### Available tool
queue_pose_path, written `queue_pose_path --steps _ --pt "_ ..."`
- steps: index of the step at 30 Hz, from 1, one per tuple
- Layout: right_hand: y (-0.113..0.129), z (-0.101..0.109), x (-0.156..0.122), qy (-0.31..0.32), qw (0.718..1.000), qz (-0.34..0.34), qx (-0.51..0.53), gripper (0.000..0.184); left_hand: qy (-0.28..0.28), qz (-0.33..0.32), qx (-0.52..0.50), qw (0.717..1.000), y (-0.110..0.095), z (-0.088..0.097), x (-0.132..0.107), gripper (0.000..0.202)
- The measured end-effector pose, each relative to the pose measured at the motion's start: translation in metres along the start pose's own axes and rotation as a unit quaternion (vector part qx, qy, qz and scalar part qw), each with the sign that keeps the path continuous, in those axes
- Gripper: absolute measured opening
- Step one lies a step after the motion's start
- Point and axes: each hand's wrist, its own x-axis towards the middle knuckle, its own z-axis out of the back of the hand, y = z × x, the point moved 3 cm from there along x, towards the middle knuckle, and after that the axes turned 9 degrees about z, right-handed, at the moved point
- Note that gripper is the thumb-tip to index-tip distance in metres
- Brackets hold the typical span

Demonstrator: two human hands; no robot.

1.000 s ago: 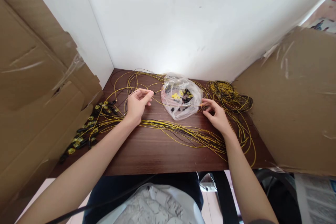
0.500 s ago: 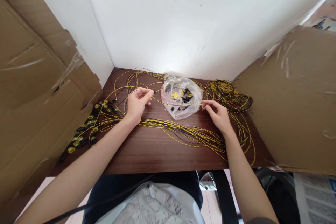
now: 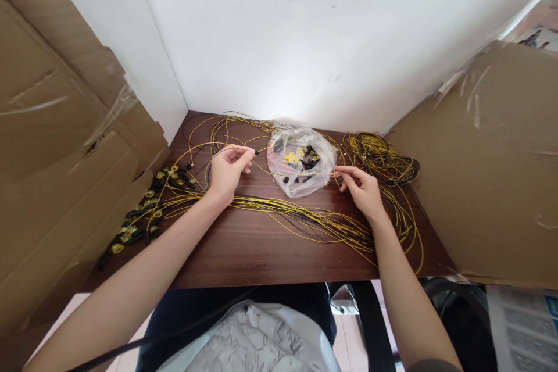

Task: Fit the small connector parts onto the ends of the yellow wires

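My left hand [image 3: 226,171] pinches a thin yellow wire [image 3: 265,170] near its black tip, fingers closed, just left of a clear plastic bag [image 3: 300,160] holding small yellow and black connectors. My right hand [image 3: 361,189] pinches the same wire at the bag's right edge, so the wire runs slack between both hands across the front of the bag. Both hands hover just above the dark wooden table [image 3: 261,250]. A long bundle of yellow and black wires [image 3: 314,222] lies on the table under my wrists.
A tangled coil of yellow wires [image 3: 379,157] sits at the back right. Finished wires with yellow and black connectors [image 3: 148,209] lie at the left edge. Cardboard sheets [image 3: 488,168] flank the table on both sides, another [image 3: 65,145] on the left. A white wall stands behind.
My right hand has closed its pinch on the wire and drawn slightly back from the bag. My left hand has barely moved.
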Motion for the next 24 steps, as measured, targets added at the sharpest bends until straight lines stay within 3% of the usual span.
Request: queue_pose_path --steps 14,19,24 --pt "0.0034 -0.0017 -0.0014 0.014 0.998 -0.02 0.063 0.034 0.004 -0.01 0.0 1.0 0.0006 0.0006 0.0008 0.018" --pt "0.0071 -0.0025 -0.0023 0.031 0.997 -0.035 0.053 0.043 0.004 -0.007 -0.003 1.0 0.0008 0.0005 0.001 0.019" --pt "0.0079 -0.0017 -0.0018 0.045 0.999 -0.01 0.01 0.04 0.007 -0.012 -0.001 1.0 0.0004 0.0004 0.0006 0.018"
